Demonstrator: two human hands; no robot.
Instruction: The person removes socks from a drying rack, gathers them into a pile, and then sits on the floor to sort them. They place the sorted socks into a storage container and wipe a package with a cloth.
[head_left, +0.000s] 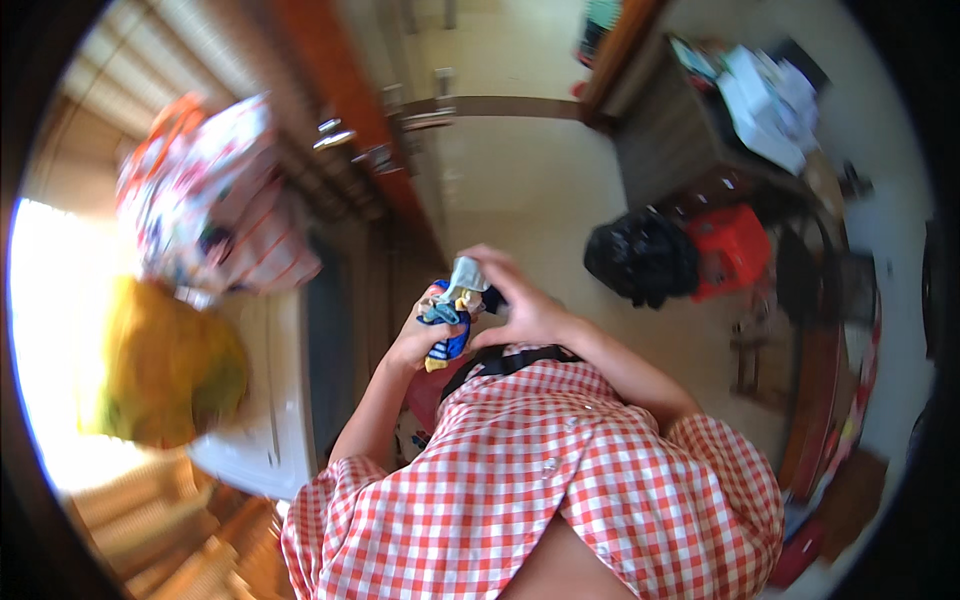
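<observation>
My left hand (415, 341) is closed around a bunch of small fabric items (448, 319) that look like socks. They show blue, teal, yellow and white, with stripes on one part. A pale grey-white piece (469, 276) sticks up from the top of the bunch. Curved beside it is my right hand (529, 304), thumb and fingers spread, with the fingertips at the pale piece. A dark bit of cloth (494, 301) shows between the two hands. Whether the right fingers grip anything is unclear. Both hands are in front of my waist, over a red-checked shirt (480, 465).
Left stand a patterned bag (225, 202), a yellow bundle (165, 360) and a white surface (262, 420), all blurred. An orange-brown door edge (352, 97) has a metal handle (331, 135). Rightward are a black plastic bag (641, 255), a red plastic stool (727, 244) and a dark wood cabinet (667, 135).
</observation>
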